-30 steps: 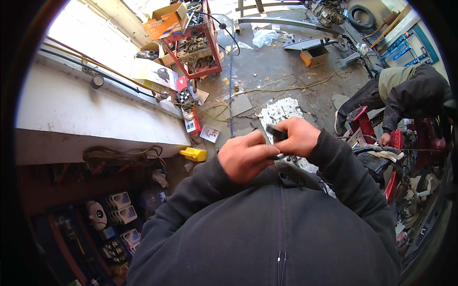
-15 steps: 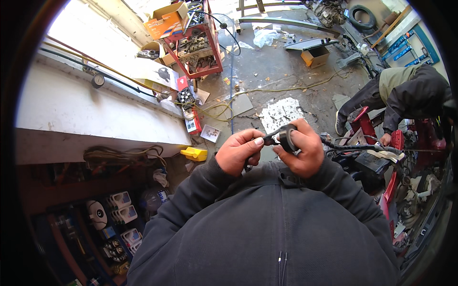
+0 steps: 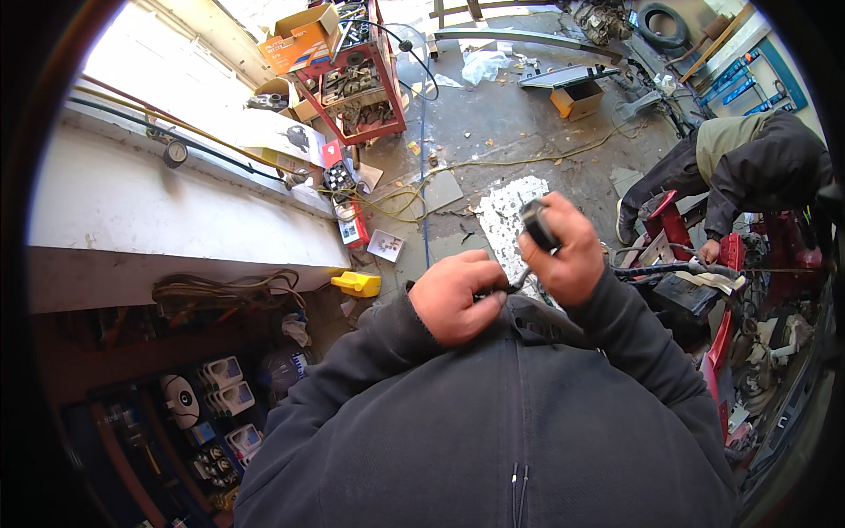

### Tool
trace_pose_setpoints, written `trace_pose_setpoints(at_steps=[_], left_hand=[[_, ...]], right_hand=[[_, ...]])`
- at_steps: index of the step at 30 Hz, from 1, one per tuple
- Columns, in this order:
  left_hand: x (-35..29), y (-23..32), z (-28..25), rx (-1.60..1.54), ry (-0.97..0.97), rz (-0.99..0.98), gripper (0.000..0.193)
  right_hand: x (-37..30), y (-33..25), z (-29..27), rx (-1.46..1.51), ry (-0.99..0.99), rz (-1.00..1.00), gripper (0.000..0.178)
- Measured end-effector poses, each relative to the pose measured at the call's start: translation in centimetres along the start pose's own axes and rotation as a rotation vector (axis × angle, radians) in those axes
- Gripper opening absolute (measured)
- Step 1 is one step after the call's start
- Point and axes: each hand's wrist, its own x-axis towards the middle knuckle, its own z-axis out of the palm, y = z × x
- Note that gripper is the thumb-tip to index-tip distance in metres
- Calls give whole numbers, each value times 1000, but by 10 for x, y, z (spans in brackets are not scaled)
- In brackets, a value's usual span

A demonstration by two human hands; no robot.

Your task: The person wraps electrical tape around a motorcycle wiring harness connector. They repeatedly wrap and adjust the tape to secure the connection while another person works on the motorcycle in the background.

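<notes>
We see both hands raised in front of the dark jacket [image 3: 440,422], above the floor [image 3: 471,163]. The right hand [image 3: 568,251] is clamped on a black roll [image 3: 537,225], which appears over the right edge of the white sheet [image 3: 506,211]. The fingers of the left hand [image 3: 456,299] are together on a dark strand [image 3: 523,279], and they hide its end. The strand shows between the hands; we judge that the roll is held apart in order to leave room for it, but we cannot tell if the two are joined.

At the left edge of the red cart [image 3: 407,110] stands an orange box [image 3: 299,38], probably put there to be at hand. It bears pale printing in large letters. A white box [image 3: 286,132] on the ledge carries a dark printed picture. On the bottle [image 3: 283,374], the blue lettering is too small for us to read.
</notes>
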Motion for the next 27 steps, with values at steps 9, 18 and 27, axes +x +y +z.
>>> trace_pose_setpoints(at_steps=[9,18,27], left_hand=[[-3,2,-6,-119,58,-128,13],[-3,5,11,348,229,91,16],[-4,2,9,551,336,342,28]], right_hand=[[3,2,-15,-12,-71,-95,28],[-7,-12,3,-66,-201,-14,22],[-1,-4,13,-361,159,55,16]])
